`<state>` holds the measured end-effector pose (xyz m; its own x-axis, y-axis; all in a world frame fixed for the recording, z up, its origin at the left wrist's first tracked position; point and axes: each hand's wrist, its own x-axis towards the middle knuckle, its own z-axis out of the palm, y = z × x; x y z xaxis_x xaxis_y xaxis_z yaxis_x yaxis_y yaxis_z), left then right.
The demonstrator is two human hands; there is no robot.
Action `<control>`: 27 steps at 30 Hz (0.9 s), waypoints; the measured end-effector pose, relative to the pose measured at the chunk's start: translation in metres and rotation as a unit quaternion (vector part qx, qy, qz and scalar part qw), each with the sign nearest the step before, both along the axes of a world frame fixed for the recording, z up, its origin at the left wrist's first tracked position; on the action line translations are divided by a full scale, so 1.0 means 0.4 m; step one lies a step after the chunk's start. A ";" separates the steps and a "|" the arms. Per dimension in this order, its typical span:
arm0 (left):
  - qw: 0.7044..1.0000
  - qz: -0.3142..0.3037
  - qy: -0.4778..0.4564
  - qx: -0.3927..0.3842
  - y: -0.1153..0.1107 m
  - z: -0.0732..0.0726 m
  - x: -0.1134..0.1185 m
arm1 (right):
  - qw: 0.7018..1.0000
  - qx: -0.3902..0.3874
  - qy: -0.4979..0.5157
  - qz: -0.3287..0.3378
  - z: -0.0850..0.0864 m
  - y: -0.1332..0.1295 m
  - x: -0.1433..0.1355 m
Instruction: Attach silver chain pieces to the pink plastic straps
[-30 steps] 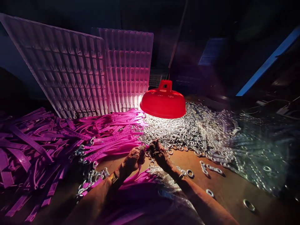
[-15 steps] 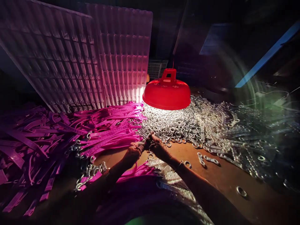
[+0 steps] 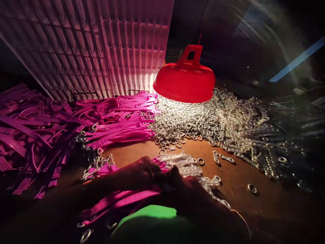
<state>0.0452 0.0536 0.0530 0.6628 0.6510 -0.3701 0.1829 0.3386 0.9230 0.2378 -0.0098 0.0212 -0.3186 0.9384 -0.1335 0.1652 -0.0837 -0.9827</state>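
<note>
My left hand (image 3: 147, 171) and my right hand (image 3: 177, 179) are close together in deep shadow above the near part of the table. The fingers of both look pinched, and what lies between them is too dark to make out. Just beyond and beneath them is a bunch of pink straps with silvery chain-like ends (image 3: 182, 162). More pink straps (image 3: 137, 196) lie below my left hand. A large pile of small metal rings (image 3: 182, 118) shines under the lamp ahead of my hands.
A red lamp (image 3: 185, 83) hangs low over the rings. Heaped pink straps (image 3: 45, 128) cover the left side, with clear ribbed panels (image 3: 134, 51) upright behind. Silvery chain pieces (image 3: 248, 142) are piled right. A loose ring (image 3: 252, 188) lies on the brown table (image 3: 236, 203).
Both hands have drawn back from the edge of the ring pile toward my body, into shadow. My view has tipped downward, so more green cloth shows at the bottom.
</note>
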 end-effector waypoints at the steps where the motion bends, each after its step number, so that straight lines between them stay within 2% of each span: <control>1: 0.999 0.004 -0.011 -0.031 -0.028 -0.018 0.000 | 1.000 0.002 -0.021 0.016 -0.002 -0.024 0.003; 4: 0.993 0.036 -0.062 -0.096 -0.101 -0.060 -0.002 | 0.996 -0.015 -0.067 0.064 -0.003 -0.066 0.001; 6: 0.994 0.042 -0.069 -0.073 -0.134 -0.069 -0.005 | 0.994 -0.043 -0.070 0.074 -0.005 -0.078 -0.007; 9: 0.999 0.012 -0.044 -0.004 -0.160 -0.062 -0.009 | 0.991 -0.104 -0.054 0.058 -0.017 -0.085 -0.021; 12: 0.998 0.043 -0.046 0.010 -0.168 -0.058 -0.007 | 0.988 -0.143 -0.025 0.059 -0.031 -0.082 -0.031; 14: 0.997 0.068 -0.035 0.002 -0.167 -0.068 -0.003 | 0.987 -0.128 -0.018 0.093 -0.037 -0.074 -0.035; 17: 0.997 0.060 -0.017 -0.040 -0.162 -0.092 0.000 | 0.985 -0.064 -0.049 0.153 -0.045 -0.060 -0.035; 20: 0.993 0.060 -0.049 -0.085 -0.158 -0.109 0.001 | 0.973 0.010 -0.125 0.195 -0.061 -0.049 -0.031; 23: 0.986 0.054 -0.093 -0.125 -0.156 -0.111 0.003 | 0.951 0.043 -0.187 0.241 -0.071 -0.042 -0.024; 27: 0.975 0.063 -0.113 -0.178 -0.146 -0.105 0.007 | 0.929 0.067 -0.243 0.272 -0.033 -0.023 -0.024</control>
